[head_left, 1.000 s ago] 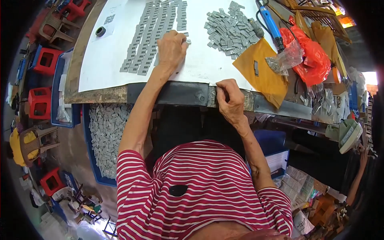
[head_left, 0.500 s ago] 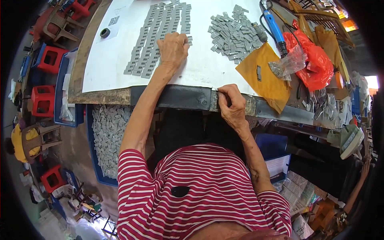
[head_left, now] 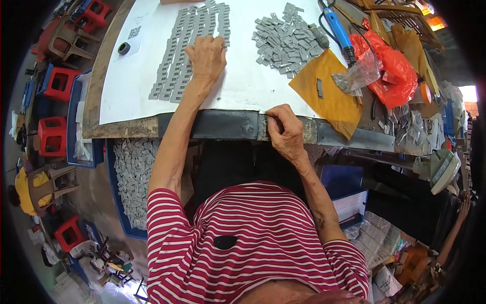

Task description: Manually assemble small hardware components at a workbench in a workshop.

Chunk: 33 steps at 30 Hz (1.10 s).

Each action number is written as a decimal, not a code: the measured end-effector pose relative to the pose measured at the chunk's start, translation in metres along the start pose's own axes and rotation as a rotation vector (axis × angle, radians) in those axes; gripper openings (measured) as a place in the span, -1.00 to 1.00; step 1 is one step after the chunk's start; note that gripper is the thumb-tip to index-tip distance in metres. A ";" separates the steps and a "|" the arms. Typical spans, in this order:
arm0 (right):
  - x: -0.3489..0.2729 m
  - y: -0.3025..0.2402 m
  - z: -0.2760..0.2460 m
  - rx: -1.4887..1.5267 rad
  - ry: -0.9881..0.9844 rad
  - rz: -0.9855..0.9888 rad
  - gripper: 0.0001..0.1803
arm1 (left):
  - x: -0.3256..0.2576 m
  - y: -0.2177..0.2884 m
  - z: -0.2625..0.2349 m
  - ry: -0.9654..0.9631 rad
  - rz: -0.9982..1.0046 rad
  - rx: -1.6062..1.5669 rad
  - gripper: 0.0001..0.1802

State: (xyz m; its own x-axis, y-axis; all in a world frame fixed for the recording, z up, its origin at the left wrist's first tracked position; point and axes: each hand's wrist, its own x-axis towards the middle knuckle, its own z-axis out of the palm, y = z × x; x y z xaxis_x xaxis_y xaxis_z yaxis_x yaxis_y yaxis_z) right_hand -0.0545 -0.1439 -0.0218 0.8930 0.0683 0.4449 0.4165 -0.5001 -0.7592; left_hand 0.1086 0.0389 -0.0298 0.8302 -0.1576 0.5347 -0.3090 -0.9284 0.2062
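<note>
Flat grey pieces lie in several long, close-set rows (head_left: pixel 174 61) on a white sheet (head_left: pixel 129 91) covering the table. My left hand (head_left: pixel 206 60) rests over the right-hand rows with its fingers bent down and closed. Its fingertips, and whatever they hold, are hidden from view. At the table's front edge, my right hand (head_left: pixel 286 126) is curled closed, thumb and fingers together by the sheet's border. What it grips, if anything, cannot be made out. A loose heap of similar grey pieces (head_left: pixel 283 40) lies farther right, beyond the right hand.
Right of the heap are a blue pen-shaped tool (head_left: pixel 336 28), brown paper (head_left: pixel 309 83) and a red plastic bag (head_left: pixel 392 76). A black ring (head_left: pixel 123 48) sits at the left. Below the table, a blue crate (head_left: pixel 112 177) holds many grey pieces. Red stools (head_left: pixel 52 137) stand to the left.
The whole view has shifted a little, so the table appears farther left. My left hand has moved slightly farther up along the rows. My right hand keeps its place at the table edge.
</note>
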 end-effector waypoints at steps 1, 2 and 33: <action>0.000 0.001 0.001 -0.013 0.011 -0.041 -0.84 | -0.001 0.003 0.000 0.050 0.032 -0.015 -0.89; 0.000 0.001 0.001 -0.016 0.013 -0.037 -0.84 | 0.000 0.007 0.000 0.048 0.034 -0.019 -0.89; 0.045 0.036 -0.096 -0.198 -0.010 0.253 -0.86 | -0.044 0.068 -0.049 -0.305 -0.232 -1.014 -0.90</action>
State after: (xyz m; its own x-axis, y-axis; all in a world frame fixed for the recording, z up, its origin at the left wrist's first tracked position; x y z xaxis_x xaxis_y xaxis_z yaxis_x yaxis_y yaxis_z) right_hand -0.0152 -0.2416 0.0165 0.9661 -0.0717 0.2479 0.1401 -0.6608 -0.7373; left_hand 0.0284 -0.0004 0.0012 0.9551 -0.2207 0.1979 -0.2527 -0.2576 0.9326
